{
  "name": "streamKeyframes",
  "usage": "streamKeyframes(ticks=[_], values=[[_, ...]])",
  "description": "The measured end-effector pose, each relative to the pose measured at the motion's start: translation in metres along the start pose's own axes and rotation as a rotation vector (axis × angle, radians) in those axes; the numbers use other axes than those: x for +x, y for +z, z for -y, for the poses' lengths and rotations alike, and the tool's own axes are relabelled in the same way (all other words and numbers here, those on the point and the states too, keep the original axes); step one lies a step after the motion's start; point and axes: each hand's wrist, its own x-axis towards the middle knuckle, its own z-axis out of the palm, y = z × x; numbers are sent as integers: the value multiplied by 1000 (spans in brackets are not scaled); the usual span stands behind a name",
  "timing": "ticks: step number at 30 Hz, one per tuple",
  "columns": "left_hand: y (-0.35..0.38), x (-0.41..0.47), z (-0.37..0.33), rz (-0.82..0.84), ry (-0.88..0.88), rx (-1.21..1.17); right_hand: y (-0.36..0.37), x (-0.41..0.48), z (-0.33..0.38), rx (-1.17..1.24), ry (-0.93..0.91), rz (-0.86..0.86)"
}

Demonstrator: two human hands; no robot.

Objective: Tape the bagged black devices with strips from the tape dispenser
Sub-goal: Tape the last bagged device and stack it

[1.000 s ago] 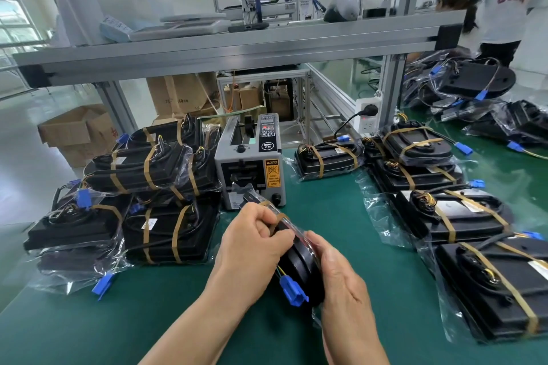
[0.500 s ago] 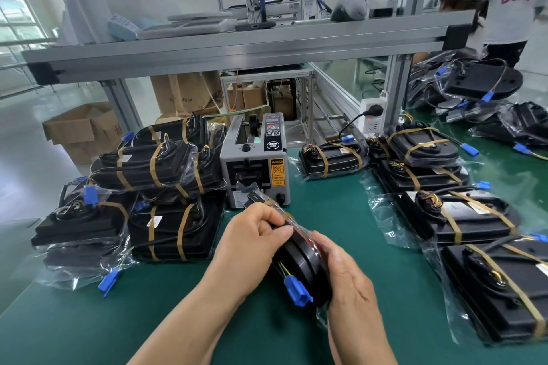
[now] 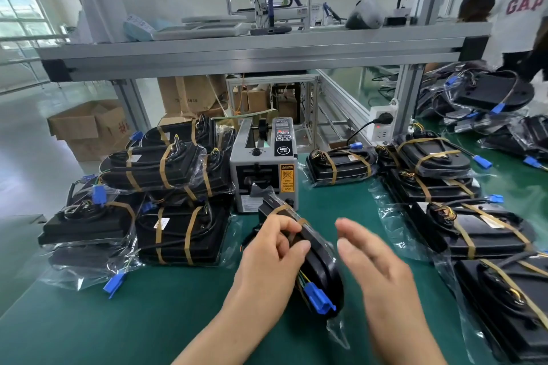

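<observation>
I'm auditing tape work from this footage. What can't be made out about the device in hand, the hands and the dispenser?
Head view only.
- Bagged black plastic device, gripped by left hand: far face hidden by its own body.
- Right hand: motion-blurred, fingers indistinct.
- Grey box-shaped tape dispenser: outlet partly covered by the device; yellow caution label print too small.
</observation>
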Motion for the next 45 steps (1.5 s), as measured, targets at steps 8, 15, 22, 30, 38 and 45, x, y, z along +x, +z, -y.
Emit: streamKeyframes(ticks=[8, 15, 22, 30, 38, 45], values=[[2, -9, 5, -63, -50, -18, 43, 97, 56, -640, -24, 348], [-7, -6, 7, -10, -16, -46, 88, 129, 28, -742, 80, 506], [-13, -6, 9, 34, 8, -74, 101, 144, 36, -594, 66, 273], [-19, 1, 4, 129, 19, -141, 59, 108, 12, -620, 186, 544], [-40, 95, 22, -317, -508, -638, 37, 102, 8, -466, 210, 383], [-23, 146, 30, -243, -753, -776, 43, 102, 6, -591, 169, 345]])
